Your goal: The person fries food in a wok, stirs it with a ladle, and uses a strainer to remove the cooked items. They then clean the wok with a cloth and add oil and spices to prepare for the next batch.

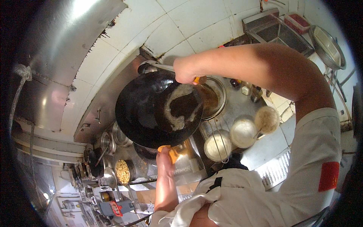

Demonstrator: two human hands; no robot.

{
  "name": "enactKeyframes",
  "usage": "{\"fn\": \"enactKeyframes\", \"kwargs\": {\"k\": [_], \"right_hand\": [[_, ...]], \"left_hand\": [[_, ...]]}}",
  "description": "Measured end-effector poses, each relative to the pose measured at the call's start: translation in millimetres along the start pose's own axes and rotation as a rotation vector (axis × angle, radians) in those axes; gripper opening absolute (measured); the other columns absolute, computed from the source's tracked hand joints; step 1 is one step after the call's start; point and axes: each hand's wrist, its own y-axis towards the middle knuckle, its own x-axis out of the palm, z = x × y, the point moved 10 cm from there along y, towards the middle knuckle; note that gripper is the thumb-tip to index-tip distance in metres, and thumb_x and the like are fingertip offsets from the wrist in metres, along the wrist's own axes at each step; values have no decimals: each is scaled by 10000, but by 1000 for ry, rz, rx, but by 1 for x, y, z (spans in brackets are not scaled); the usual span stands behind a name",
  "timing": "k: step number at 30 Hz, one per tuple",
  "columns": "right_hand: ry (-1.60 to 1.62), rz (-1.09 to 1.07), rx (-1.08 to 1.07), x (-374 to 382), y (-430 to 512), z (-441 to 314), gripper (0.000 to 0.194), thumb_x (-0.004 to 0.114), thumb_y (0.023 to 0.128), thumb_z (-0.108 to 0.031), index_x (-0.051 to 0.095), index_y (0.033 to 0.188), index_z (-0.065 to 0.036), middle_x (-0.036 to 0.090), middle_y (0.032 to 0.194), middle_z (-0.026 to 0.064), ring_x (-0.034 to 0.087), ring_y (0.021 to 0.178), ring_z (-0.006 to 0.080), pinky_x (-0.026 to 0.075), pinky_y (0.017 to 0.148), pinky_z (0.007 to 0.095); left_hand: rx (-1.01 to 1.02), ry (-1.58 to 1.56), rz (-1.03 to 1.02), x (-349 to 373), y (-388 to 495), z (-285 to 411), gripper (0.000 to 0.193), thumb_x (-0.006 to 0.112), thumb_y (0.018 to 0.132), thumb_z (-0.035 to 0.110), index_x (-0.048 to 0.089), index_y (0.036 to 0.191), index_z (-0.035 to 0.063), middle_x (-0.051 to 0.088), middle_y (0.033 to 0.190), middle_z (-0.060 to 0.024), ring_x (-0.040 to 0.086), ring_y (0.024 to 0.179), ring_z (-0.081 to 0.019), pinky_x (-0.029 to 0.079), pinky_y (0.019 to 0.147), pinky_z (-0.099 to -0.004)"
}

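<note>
A large black wok (141, 110) is tilted to the right, with brown liquid and pale foam (178, 122) gathered at its lower side. My left hand (165, 161) grips the wok's near edge through a yellow cloth (171, 154). Above the far rim, my right hand (185, 71) is closed around the handle of a long metal ladle (164, 67). The ladle's head points left, and its orange-brown handle end shows below my fist. Beside the wok's right rim sits a round metal vessel (224, 98) holding brown liquid, partly hidden by the wok and my arm.
A wire-handled strainer (218, 139) extends over one of several bowls of pale contents (243, 133). Small bottles (256, 93) stand behind. A pan of pale food pieces (122, 171), a metal ladle (110, 177) and metal bowls (107, 143) lie left. A steel sink (279, 32) is at far right.
</note>
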Motion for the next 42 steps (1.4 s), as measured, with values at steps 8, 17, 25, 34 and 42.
{"fn": "enactKeyframes", "kwargs": {"k": [8,17,25,34,42], "right_hand": [[73,-12,-128,5,-6,-4,168,594,768,4,719,826,101,691,718,229,687,611,330,532,568,457],[252,22,-53,1,-13,5,223,549,772,55,689,927,133,678,768,267,682,630,338,524,546,462],[290,-14,-69,13,-5,9,317,526,811,33,626,1100,117,652,763,227,645,590,318,493,504,444],[422,11,13,25,-2,39,357,527,905,-54,551,1244,57,607,727,160,573,528,242,466,478,396],[652,66,70,22,-29,47,340,571,964,-136,526,1258,28,599,721,116,556,514,207,450,474,372]], "left_hand": [[38,74,41,-7,2,10,183,587,875,61,620,1039,-15,674,941,-91,673,819,-219,565,740,-339],[98,126,44,-4,8,29,186,579,894,86,644,1031,-22,676,942,-76,663,810,-190,554,729,-320],[126,220,30,-8,13,34,157,568,909,109,658,983,3,672,889,-51,638,729,-156,524,652,-301],[161,360,53,8,7,54,149,585,914,138,659,932,9,646,815,-28,598,666,-127,491,607,-289],[320,554,-5,12,14,68,181,595,912,155,658,841,1,644,743,-22,599,651,-121,476,586,-290]]}}
